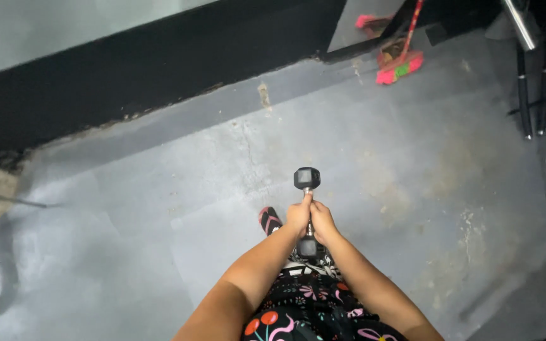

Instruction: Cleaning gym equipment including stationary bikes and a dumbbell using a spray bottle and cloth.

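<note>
hands: my left hand (298, 215) and right hand (321, 221) both closed around dumbbell (308, 211) handle
place: centre frame, over grey floor (159, 208)

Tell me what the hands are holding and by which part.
Both the left hand and right hand grip a black dumbbell by its metal handle, between the two heads.

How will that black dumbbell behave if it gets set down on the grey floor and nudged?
The dumbbell looks dense: both the left hand and right hand grip its thin metal handle, so it is probably heavy for its size. Its heads appear flat-sided, so it would likely settle rather than roll. It looks rigid.
</note>
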